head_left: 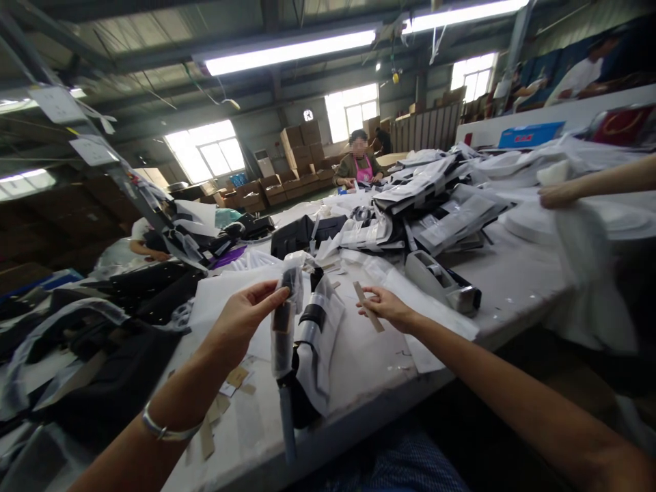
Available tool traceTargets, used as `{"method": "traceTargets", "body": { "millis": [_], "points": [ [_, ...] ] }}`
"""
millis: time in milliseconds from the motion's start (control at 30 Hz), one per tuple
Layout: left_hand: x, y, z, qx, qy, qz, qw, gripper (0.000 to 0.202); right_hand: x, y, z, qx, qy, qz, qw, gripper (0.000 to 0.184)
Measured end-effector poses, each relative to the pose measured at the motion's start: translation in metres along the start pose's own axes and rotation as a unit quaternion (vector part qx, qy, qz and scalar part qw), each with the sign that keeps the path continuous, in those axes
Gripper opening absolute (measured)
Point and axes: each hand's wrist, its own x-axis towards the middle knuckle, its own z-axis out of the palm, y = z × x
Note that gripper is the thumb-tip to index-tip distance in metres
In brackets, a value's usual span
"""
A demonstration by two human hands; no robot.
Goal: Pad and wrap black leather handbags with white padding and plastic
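My left hand (240, 321) is closed on a dark strap wrapped in clear plastic (283, 328), holding it up near its top end; a silver bracelet sits on that wrist. The wrapped strap hangs down toward the table's front edge beside a second wrapped piece (320, 342) lying on the table. My right hand (385, 306) pinches a thin tan strip (367, 306) between its fingers, a little to the right of the strap.
A grey tape dispenser (441, 280) stands right of my right hand on the white table (512, 280). Piles of bagged black items (435, 205) lie behind. Another person's hand (558, 195) holds white cloth at right; a seated person (359, 164) works at the far end. Tan scraps (225, 396) lie near the front edge.
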Motion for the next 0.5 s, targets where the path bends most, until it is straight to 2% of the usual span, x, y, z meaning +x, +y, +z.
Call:
{"method": "traceTargets", "body": {
  "millis": [100, 233, 367, 500],
  "points": [
    [-0.001, 0.002, 0.002, 0.005, 0.000, -0.006, 1.000, 0.046, -0.013, -0.009, -0.001, 0.080, -0.041, 0.012, 0.996, 0.041],
    [-0.003, 0.002, 0.003, 0.004, -0.007, -0.008, 1.000, 0.045, -0.026, -0.015, -0.003, 0.110, -0.037, 0.032, 0.993, 0.042],
    [-0.002, 0.001, 0.003, 0.012, -0.014, -0.004, 1.000, 0.045, -0.028, -0.012, -0.003, 0.066, 0.007, 0.041, 0.997, 0.045],
    [-0.001, 0.003, 0.006, 0.019, -0.003, -0.003, 1.000, 0.046, -0.016, -0.005, -0.008, -0.040, 0.086, 0.031, 0.995, 0.047]
  ]
}}
